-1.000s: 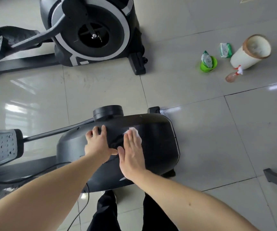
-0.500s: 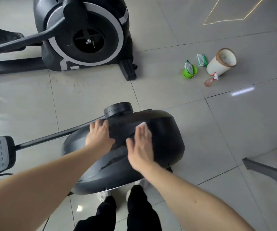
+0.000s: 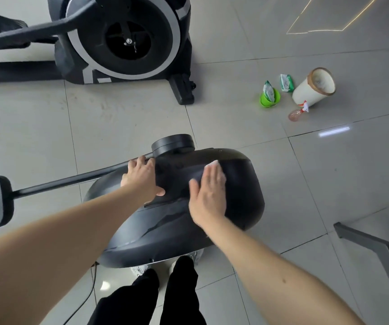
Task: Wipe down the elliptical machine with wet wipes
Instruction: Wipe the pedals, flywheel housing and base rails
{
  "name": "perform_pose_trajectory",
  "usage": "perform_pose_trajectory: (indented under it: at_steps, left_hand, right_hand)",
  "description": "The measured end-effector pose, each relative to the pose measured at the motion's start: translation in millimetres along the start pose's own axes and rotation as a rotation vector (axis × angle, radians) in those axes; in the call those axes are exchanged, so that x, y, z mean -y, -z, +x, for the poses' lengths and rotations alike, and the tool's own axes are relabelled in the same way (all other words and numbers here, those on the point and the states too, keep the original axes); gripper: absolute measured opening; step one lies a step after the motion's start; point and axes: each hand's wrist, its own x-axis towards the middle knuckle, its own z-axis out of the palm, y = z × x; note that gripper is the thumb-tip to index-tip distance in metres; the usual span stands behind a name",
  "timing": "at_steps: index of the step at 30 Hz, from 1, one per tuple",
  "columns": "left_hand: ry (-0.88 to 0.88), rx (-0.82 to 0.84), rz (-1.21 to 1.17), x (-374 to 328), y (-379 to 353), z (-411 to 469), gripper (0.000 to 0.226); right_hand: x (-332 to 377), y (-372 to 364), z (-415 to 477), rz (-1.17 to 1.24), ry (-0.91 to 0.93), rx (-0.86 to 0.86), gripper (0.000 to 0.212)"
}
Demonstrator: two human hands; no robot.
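Bare arms reach forward; the left hand (image 3: pixel 142 179) grips the far edge of the black flywheel housing (image 3: pixel 240 207), the right hand (image 3: pixel 208 195) lies flat on its top, fingers straight.

Bright, even light; glare streaks on floor tiles (image 3: pixel 334 132); wide-angle edge distortion.

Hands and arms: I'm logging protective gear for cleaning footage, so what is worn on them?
Nothing shows: the left hand and right hand are gloveless, with no rings, watch or bands visible. The left forearm and right forearm are bare to the frame edge, no sleeves. Below them, black trousers.
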Motion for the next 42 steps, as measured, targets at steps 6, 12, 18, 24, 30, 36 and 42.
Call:
perform_pose_trajectory:
  at_steps: [6,12,18,24,30,36,42]
  left_hand:
    - [0.022,0.048,-0.038,12,1,12,0.106]
    - [0.051,0.029,-0.039,20,-2,16,0.118]
    - [0.118,0.010,-0.146,28,-12,12,0.132]
    - [0.134,-0.017,-0.223,33,-20,10,0.132]
    - [0.128,-0.057,-0.288,35,-23,3,0.132]
    - [0.202,-0.190,-0.541,71,-26,-7,0.094]
    - [0.238,-0.286,-0.660,114,-40,-17,0.028]
  right_hand:
    - [-26,3,2,-0.057,0.280,0.005,0.070]
    - [-16,6,58,0.025,-0.141,-0.062,0.081]
    - [8,-8,-23,-0.025,0.409,0.030,0.071]
    - [-51,20,69,0.074,-0.092,0.066,0.072]
    - [15,4,44,-0.048,0.080,-0.109,0.074]
    - [53,-10,12,-0.091,0.604,0.073,0.067]
    - [7,8,38,-0.070,0.066,-0.018,0.068]
